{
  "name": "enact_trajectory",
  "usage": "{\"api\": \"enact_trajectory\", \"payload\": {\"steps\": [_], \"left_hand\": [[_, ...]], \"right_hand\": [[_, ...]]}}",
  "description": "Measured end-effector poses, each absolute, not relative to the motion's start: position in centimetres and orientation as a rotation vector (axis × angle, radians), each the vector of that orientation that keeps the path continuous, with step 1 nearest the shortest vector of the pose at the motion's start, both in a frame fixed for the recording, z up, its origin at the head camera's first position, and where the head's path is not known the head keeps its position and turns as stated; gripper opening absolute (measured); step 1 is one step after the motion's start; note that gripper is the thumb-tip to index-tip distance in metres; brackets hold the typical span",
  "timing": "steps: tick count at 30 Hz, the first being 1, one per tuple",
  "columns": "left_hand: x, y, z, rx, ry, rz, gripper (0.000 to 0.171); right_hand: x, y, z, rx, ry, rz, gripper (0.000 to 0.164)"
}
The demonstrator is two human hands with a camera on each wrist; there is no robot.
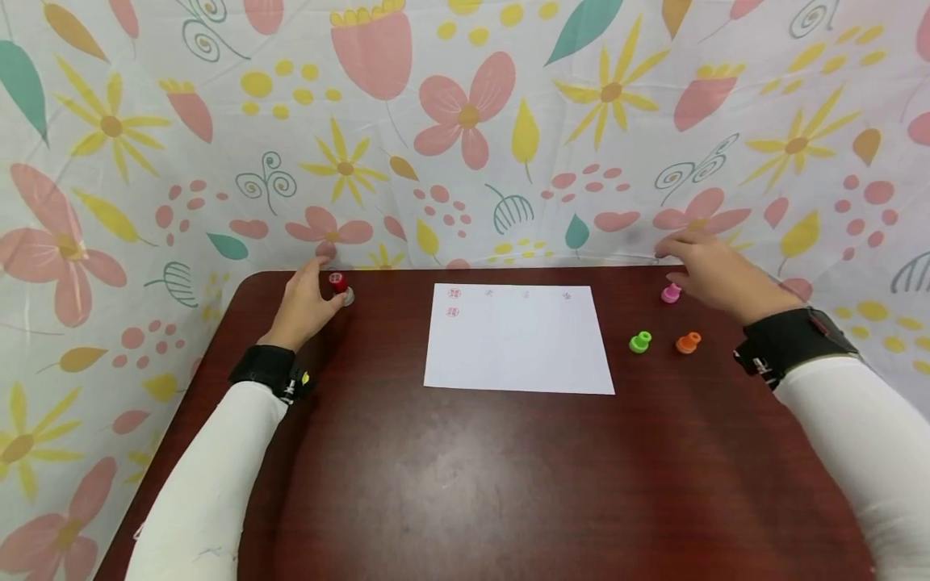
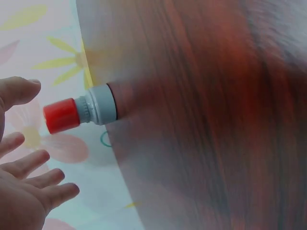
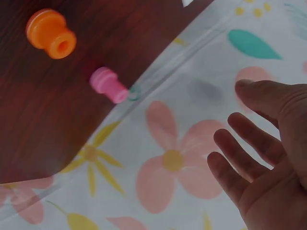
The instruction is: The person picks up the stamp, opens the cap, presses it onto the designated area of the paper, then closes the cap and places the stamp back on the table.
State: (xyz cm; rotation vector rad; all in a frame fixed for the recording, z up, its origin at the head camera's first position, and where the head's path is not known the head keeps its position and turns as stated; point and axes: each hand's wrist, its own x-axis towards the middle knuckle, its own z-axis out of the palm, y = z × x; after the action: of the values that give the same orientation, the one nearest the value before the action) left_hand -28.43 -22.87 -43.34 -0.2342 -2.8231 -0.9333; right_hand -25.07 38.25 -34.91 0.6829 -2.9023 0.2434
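A small red-and-grey stamp [image 1: 337, 284] stands at the far left of the dark wooden table. Beside it, my left hand [image 1: 301, 303] is spread, holding nothing. The left wrist view shows a gap between its fingers and the stamp's red top [image 2: 61, 116]. At the far right, my right hand [image 1: 708, 270] hovers above a small pink stamp [image 1: 671, 294], fingers relaxed. The right wrist view has that pink stamp [image 3: 109, 85] standing apart from the fingers. A green stamp [image 1: 640, 342] and an orange stamp [image 1: 688, 343] stand nearer to me.
A white sheet of paper [image 1: 519, 347] lies mid-table, with several small red printed marks along its top left and upper edge. Behind the table's back edge hangs a floral cloth [image 1: 465, 210], which also covers the left side.
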Motion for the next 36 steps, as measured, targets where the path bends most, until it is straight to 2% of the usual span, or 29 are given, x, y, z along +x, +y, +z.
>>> {"api": "enact_trajectory", "payload": {"steps": [12,25,36], "left_hand": [[-24.7,-20.8,-42.6,-0.583,-2.682,-0.610,0.069],[-18.7,-17.2,-42.5,-0.916,-2.808,-0.389,0.073],[-15.7,-15.5,-43.5,-0.979,-2.776,-0.392,0.067]], "right_hand": [[-27.8,40.6,-38.2,0.390,-3.205,0.185,0.037],[-28.8,41.7,-40.6,0.321,-3.290,0.194,0.027],[-28.7,41.7,-41.8,0.265,-3.278,0.203,0.021]]}}
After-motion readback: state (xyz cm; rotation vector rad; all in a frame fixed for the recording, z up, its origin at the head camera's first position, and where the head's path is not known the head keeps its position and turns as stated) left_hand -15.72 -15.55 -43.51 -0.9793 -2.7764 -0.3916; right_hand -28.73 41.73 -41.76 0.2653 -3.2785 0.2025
